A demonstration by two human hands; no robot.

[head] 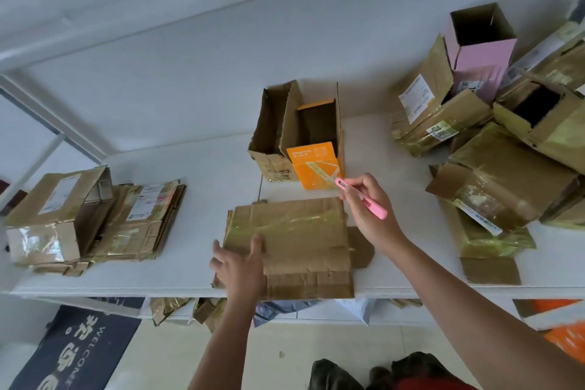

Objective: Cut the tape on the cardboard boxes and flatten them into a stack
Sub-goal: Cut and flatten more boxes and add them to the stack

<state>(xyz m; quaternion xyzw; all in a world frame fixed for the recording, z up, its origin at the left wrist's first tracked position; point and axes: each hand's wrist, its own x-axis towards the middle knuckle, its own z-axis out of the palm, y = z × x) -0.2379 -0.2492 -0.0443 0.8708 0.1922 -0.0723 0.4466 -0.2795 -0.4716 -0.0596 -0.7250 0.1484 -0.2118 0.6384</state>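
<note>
Lying at the counter's [190, 275] left end is the stack of flattened boxes [139, 225], with one partly collapsed carton [57, 215] on top. Near the front edge, in the middle, sits the flattened brown box [294, 237], its long axis running left to right and glossy tape across its far half. The left hand [239, 266] presses on its near-left corner, fingers spread and flat, gripping nothing. The right hand [368, 203] hovers just past the box's far-right corner, fingers clamped on a pink box cutter [361, 196] whose tip points up-left toward the small orange box [315, 165]. The stack lies left of the flattened box, so the left hand is nearer for shifting it. Behind stands an open carton [285, 130]; unflattened boxes [506, 142] crowd the right. Whether the blade is extended is hard to make out.
</note>
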